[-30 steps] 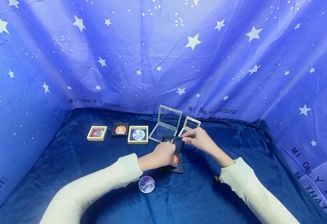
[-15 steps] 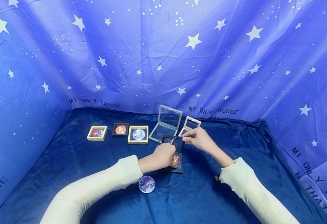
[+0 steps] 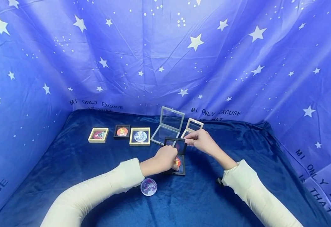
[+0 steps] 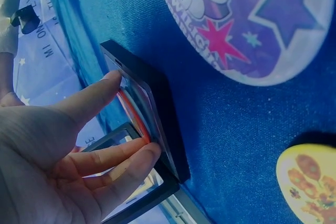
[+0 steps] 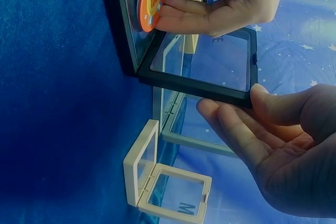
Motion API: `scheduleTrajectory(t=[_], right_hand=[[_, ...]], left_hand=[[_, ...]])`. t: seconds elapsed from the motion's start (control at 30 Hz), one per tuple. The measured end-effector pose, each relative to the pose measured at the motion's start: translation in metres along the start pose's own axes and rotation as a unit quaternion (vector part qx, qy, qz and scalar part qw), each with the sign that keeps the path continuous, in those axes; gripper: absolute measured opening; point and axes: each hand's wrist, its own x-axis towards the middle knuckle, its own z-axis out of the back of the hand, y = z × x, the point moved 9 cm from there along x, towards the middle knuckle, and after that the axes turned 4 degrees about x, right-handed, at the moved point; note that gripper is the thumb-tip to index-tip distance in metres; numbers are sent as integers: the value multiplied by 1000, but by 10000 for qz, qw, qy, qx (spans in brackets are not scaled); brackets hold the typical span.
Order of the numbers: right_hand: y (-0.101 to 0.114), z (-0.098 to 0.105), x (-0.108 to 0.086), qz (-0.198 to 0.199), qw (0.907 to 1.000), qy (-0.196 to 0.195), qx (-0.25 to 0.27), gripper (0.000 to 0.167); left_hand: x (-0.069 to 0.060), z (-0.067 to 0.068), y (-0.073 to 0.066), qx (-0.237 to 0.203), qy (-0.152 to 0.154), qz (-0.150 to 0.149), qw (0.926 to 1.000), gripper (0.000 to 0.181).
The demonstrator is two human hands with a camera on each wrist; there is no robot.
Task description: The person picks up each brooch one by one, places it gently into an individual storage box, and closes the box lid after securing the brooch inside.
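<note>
A black hinged display case [image 3: 182,168] stands with its lid raised, its lower half on the blue cloth. My right hand [image 3: 202,142] pinches the corner of that lid between thumb and fingers, as the right wrist view shows. My left hand [image 3: 162,160] reaches into the lower half. Its thumb and fingertips hold a round orange-red badge [image 5: 150,4] by the edges, against the clear film. In the left wrist view the badge [image 4: 135,115] shows only as a thin edge, with the thumb touching the film beside it.
Behind stand an open grey case [image 3: 165,132] and an open small cream case [image 3: 195,124]. To the left lie a cream case [image 3: 139,144], a black case [image 3: 122,137] and another cream case [image 3: 98,141], each holding a badge. A purple badge [image 3: 148,187] and a yellow badge [image 4: 310,182] lie nearer.
The badge under my left fingers has turned slightly within the case. My right hand and the raised lid have stayed in place.
</note>
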Motion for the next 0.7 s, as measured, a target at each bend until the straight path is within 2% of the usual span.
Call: scheduleTrajectory(t=[0.7], right_hand=[[1, 0, 0, -87, 9999, 33, 57, 19]], left_hand=[[-3, 0, 2, -203, -49, 54, 9998, 46]])
